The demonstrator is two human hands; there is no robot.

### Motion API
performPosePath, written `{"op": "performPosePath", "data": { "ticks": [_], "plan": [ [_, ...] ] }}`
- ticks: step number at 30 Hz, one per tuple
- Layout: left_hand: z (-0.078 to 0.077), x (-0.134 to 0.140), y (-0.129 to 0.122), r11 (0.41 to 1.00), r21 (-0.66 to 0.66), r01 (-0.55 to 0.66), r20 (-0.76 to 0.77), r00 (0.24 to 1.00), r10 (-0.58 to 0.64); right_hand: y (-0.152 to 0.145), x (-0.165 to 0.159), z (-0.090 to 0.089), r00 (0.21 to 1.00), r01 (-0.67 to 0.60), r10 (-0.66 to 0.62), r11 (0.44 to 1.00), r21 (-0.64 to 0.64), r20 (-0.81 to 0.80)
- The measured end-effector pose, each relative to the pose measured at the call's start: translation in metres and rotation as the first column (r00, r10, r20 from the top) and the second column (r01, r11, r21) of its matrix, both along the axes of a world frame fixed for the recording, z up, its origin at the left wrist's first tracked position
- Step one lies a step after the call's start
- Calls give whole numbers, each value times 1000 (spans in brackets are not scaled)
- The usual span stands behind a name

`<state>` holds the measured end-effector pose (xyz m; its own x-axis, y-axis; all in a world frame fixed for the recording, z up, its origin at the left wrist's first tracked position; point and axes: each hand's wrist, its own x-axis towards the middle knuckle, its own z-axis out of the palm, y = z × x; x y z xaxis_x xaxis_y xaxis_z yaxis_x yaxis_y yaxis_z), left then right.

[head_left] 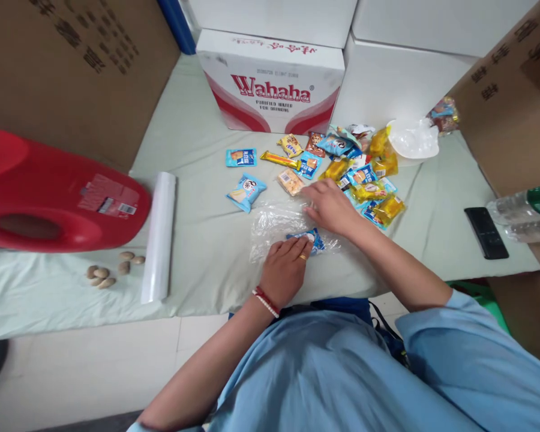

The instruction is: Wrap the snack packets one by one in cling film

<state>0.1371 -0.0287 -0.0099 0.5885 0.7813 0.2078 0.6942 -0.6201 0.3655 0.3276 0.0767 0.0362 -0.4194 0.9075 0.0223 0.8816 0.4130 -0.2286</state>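
Observation:
A sheet of clear plastic (263, 231), perhaps a bag, lies crinkled on the cloth in front of me. On it is a blue snack packet (317, 240), partly covered by my left hand (285, 267), whose fingers lie flat over it. My right hand (330, 205) is at the plastic's far right edge, thumb and fingers apart. Just beyond its fingertips sits a pale wrapped cracker (290, 181). Right of that hand spreads a heap of wrapped snacks, including a yellow packet (389, 210). Two light blue packets, one flat (240, 158) and one puffy (247, 192), lie to the left.
A Wahaha water carton (274, 84) stands behind the snacks, beside a white bowl (414, 141). At left are a red jug (72, 192), a plastic film roll (159, 237) and several brown nuts or stones (101, 273). A black phone (486, 233) and clear bottles (522, 210) are at right.

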Motion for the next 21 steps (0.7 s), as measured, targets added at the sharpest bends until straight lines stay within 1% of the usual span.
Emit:
{"op": "performPosePath", "data": {
  "ticks": [2, 4, 6, 8, 10, 12, 14, 15, 16, 18, 21],
  "plan": [
    [0, -2, -1, 1000, -3, -3, -4, 1000, 3, 22, -16, -4, 995, -30, 39, 995, -100, 95],
    [1, -3, -3, 1000, -7, -10, -10, 1000, 10, 38, -26, -7, 988, -8, 43, 974, -228, 150],
    [2, -3, -6, 1000, -5, -21, -32, 999, 21, 47, -29, -5, 989, -10, 57, 947, -322, 137],
    [2, -2, -8, 1000, 3, -26, -64, 998, 26, 45, -26, 4, 992, -71, 103, 935, -347, 73],
    [2, -1, -9, 1000, 7, -24, -88, 996, 24, 34, -20, 16, 987, -159, 163, 943, -292, -12],
    [1, 1, -10, 1000, -3, -22, -89, 996, 22, 13, -14, 28, 976, -215, 205, 953, -213, -70],
    [1, 2, -10, 999, -20, -29, -75, 997, 28, -15, -10, 34, 979, -202, 195, 967, -158, -60],
    [1, 2, -10, 999, -29, -35, -68, 997, 33, -29, -8, 34, 982, -186, 183, 971, -147, -38],
    [0, 3, -10, 998, -38, -41, -61, 997, 39, -43, -7, 31, 985, -174, 173, 975, -141, -16],
    [-1, 2, -8, 997, -61, -48, -43, 998, 46, -69, -6, 17, 984, -176, 178, 974, -143, 0],
    [-6, -3, -6, 993, -113, -15, 33, 999, 19, -95, -7, -9, 981, -190, 180, 969, -157, -72]
  ]
}}
